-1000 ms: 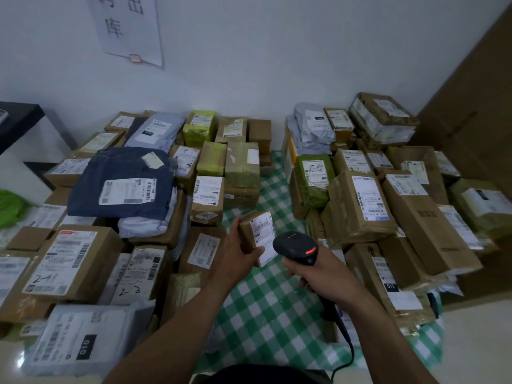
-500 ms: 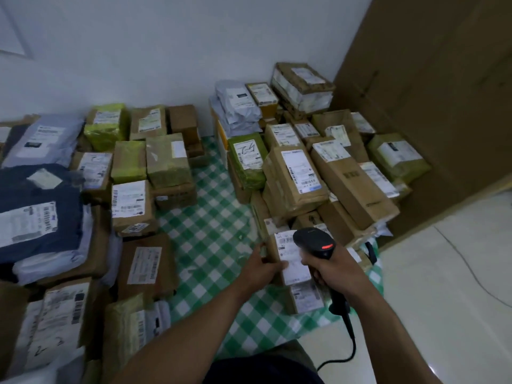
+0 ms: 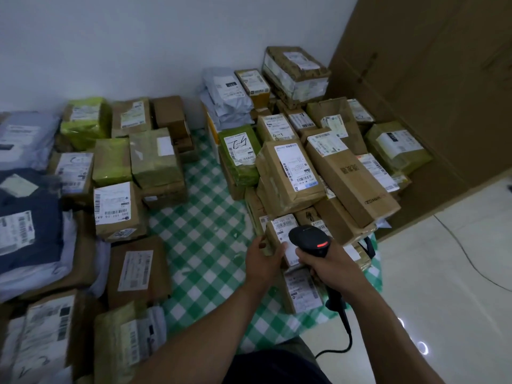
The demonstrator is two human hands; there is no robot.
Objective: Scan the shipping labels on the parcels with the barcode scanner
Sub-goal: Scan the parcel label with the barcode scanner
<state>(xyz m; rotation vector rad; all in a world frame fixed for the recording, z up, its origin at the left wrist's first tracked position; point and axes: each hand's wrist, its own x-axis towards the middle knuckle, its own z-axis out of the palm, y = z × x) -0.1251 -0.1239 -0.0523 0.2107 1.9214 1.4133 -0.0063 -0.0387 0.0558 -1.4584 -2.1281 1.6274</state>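
Fingers of the left hand (image 3: 263, 261) curl round the near edge of a small parcel (image 3: 273, 231). Those of the right hand (image 3: 329, 266) are clenched on the grip of the scanner (image 3: 310, 241), whose red lamp is lit.

The parcel lies directly under the scanner's head, at the foot of the stack (image 3: 291, 176) beyond the scanner.

Risks:
- The head sits so close that it may miss the barcode or catch the label (image 3: 303, 291) just nearer than the scanner.
- A nudge could topple the stack.

Hidden or unclear:
- The scanner hides much of the parcel's own label.
- The trigger finger is unseen.
- The print is blurred.
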